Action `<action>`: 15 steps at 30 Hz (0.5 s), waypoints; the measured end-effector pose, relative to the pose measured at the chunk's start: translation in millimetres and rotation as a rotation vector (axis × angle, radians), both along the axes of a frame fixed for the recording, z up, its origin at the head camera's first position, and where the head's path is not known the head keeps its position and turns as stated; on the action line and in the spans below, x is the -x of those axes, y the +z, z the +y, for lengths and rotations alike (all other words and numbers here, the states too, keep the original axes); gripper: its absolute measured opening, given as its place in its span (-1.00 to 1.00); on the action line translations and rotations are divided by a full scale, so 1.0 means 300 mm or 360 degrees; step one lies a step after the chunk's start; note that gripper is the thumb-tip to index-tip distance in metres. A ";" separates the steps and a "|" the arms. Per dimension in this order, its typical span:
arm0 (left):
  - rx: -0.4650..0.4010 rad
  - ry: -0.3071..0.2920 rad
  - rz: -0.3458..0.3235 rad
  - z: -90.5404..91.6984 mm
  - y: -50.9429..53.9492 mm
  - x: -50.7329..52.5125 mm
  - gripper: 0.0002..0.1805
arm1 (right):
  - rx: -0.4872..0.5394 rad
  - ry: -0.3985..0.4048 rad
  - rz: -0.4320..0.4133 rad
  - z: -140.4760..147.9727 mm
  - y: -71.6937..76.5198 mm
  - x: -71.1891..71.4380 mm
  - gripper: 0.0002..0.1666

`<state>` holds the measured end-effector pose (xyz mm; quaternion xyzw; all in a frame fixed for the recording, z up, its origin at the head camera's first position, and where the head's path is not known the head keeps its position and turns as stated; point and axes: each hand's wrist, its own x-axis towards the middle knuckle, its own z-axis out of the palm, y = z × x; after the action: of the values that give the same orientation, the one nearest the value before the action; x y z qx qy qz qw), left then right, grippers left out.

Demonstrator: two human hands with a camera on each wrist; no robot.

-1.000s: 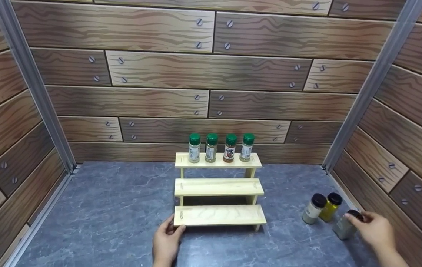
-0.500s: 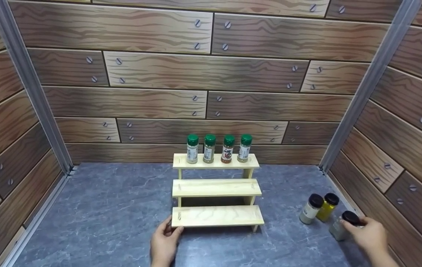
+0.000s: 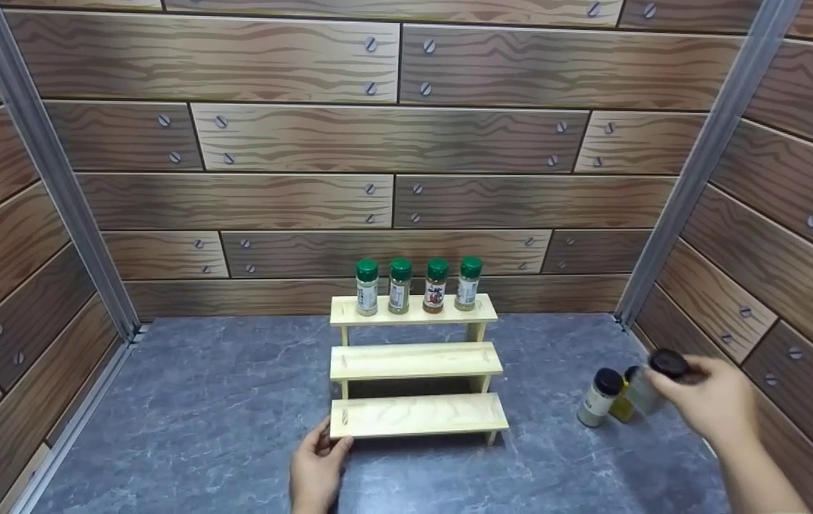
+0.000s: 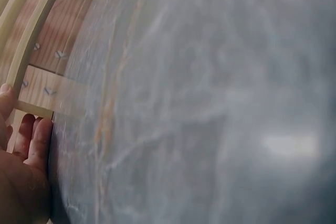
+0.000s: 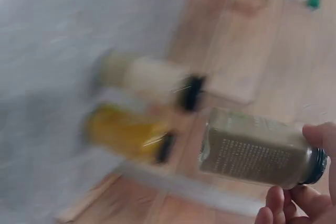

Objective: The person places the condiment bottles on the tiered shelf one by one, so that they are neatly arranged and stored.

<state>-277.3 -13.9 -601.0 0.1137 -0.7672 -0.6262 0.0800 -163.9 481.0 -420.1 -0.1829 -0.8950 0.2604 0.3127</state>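
Observation:
My right hand (image 3: 720, 400) holds a square glass spice jar (image 5: 252, 148) by its black cap, thumb on one side and fingers on the other. In the head view this jar is lifted and overlaps the yellow jar (image 3: 622, 410) behind it. Left of that stands a spice jar with a pale label (image 3: 596, 405) and black cap. My left hand (image 3: 317, 467) grips the front left corner of a three-step wooden spice rack (image 3: 417, 415), thumb at the edge of the lowest step. In the left wrist view the rack's end (image 4: 31, 45) shows beside the fingers.
Several small green-capped spice bottles (image 3: 399, 287) stand in a row on the rack's top step. Below it are the bare middle step (image 3: 413, 361) and the grey marbled tabletop (image 3: 228, 400). Wood-patterned walls (image 3: 292, 200) enclose the back and sides.
My right hand has raised the square spice jar off the table, up and slightly left in front of the yellow jar. The left hand stays at the rack's corner.

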 end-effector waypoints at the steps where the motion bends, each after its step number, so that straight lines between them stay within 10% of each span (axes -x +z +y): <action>1: 0.0004 -0.0003 0.0006 -0.001 0.003 0.002 -0.35 | -0.0003 0.0049 0.0028 -0.030 0.021 0.011 -0.35; 8: -0.0021 -0.0003 0.0026 -0.011 0.017 0.009 -0.35 | 0.0225 0.0498 -0.0088 -0.262 0.124 0.149 -0.40; 15: -0.0054 -0.0051 0.0022 -0.015 0.008 0.002 -0.32 | 0.0360 0.0837 -0.0093 -0.461 0.107 0.312 -0.52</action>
<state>-278.1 -18.3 -598.6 0.0982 -0.7577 -0.6410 0.0735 -257.6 342.8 -387.9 0.0143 -0.8855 0.4255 0.1862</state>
